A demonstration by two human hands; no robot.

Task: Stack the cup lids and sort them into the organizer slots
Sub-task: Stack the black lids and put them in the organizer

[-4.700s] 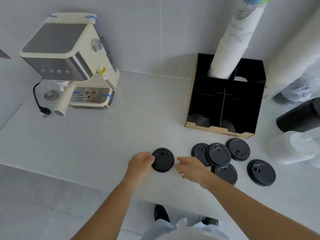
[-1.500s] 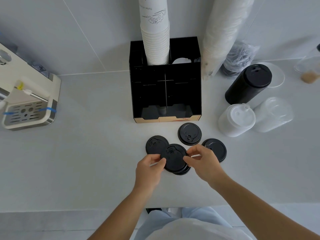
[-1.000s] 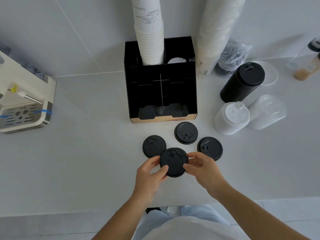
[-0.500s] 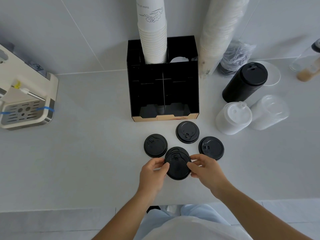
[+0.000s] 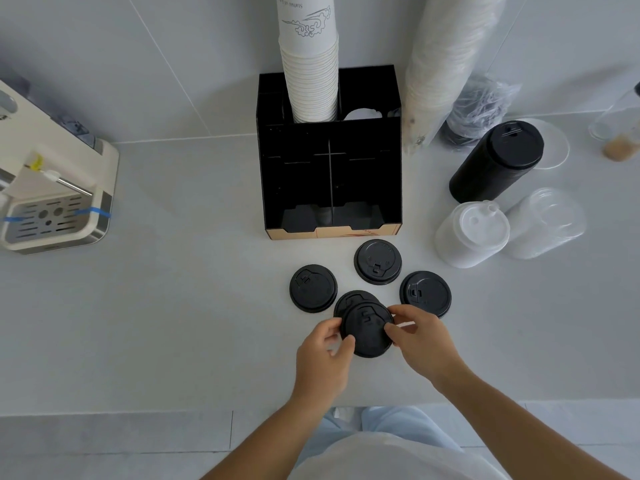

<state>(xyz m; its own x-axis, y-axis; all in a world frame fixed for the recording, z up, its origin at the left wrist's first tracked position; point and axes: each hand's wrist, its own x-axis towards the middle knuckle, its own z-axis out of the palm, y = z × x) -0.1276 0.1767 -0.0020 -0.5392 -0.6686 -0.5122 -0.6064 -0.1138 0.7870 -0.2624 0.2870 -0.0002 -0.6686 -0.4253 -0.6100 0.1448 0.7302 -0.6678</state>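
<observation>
A black cup lid [image 5: 367,332] is held by its edges between my left hand [image 5: 323,362] and my right hand [image 5: 420,341]. It sits tilted over another black lid [image 5: 349,299] that peeks out behind it. Three more black lids lie flat on the white counter: one to the left [image 5: 312,288], one in front of the organizer [image 5: 377,261], one to the right [image 5: 425,293]. The black organizer [image 5: 367,147] stands behind them, its front slots open toward me.
A tall stack of paper cups [image 5: 309,60] stands in the organizer's back. Sleeved cups [image 5: 446,53], a black lid stack [image 5: 495,164], a white lid stack [image 5: 471,235] and a clear lid stack [image 5: 543,223] are at the right. A coffee machine [image 5: 52,188] is at the left.
Both hands have drawn the held lid slightly toward me and tilted it, so the lid underneath now shows behind it. The three loose lids have not moved.
</observation>
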